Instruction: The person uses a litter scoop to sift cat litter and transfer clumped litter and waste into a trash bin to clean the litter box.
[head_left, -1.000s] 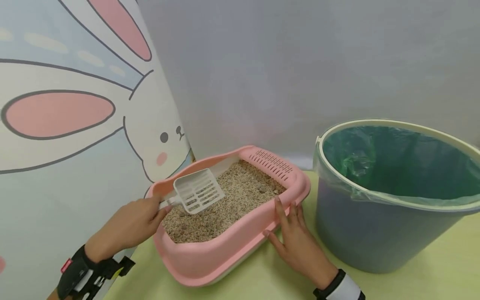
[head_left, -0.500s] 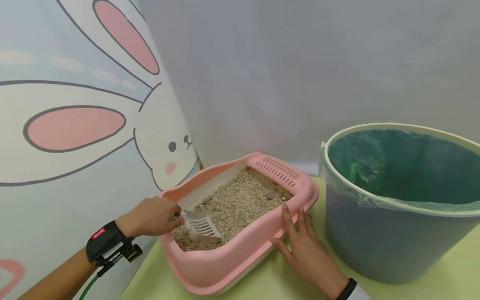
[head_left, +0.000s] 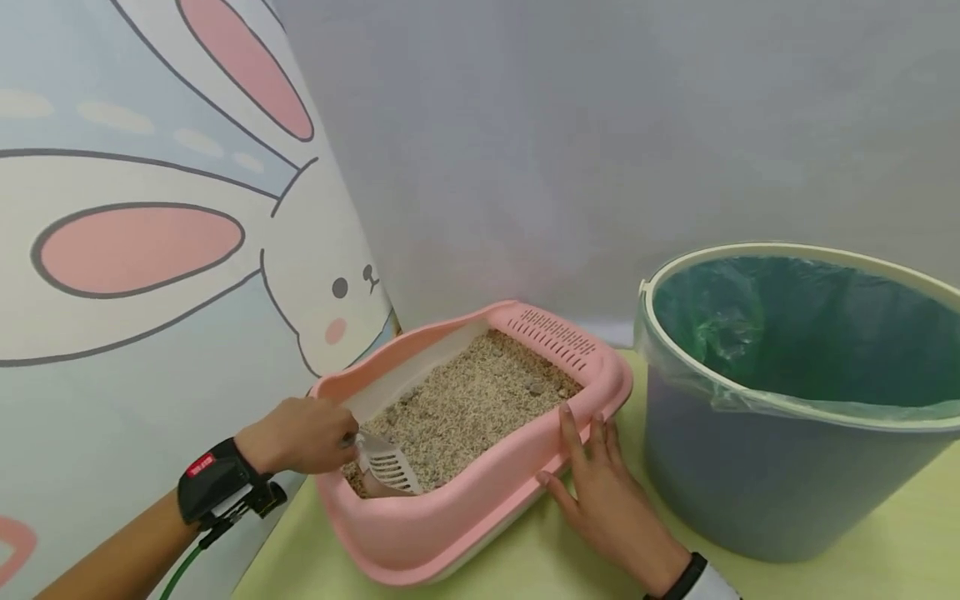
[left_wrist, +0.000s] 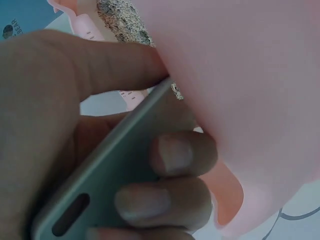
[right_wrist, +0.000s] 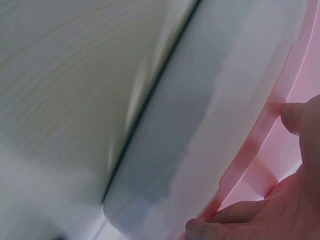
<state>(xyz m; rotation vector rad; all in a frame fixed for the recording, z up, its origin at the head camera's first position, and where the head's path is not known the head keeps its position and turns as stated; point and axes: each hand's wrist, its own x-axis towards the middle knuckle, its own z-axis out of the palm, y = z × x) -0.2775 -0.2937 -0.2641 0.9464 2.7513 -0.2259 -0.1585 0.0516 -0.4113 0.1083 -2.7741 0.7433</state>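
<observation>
A pink litter box (head_left: 480, 492) with a white base holds sandy cat litter (head_left: 468, 408) with a few darker clumps. My left hand (head_left: 303, 435) grips the handle of a slotted litter scoop (head_left: 390, 467) at the box's near left corner. The scoop's blade is low in the litter, its front part against the near wall. In the left wrist view the fingers curl round the scoop's handle (left_wrist: 115, 160), which has an oval slot. My right hand (head_left: 607, 504) rests on the box's right side, fingers spread along the pink rim (right_wrist: 250, 150).
To the right stands a big grey bucket (head_left: 750, 483) lined with a clear plastic bag (head_left: 727, 333). A rabbit-printed wall (head_left: 150, 333) borders the left, a plain grey wall (head_left: 562, 167) the back. Beneath is a pale yellow-green tabletop (head_left: 555, 558).
My left hand has turned the scoop over from above the litter and lowered it, then drawn it toward the near left corner. The right hand stays on the box; the view shifts slightly.
</observation>
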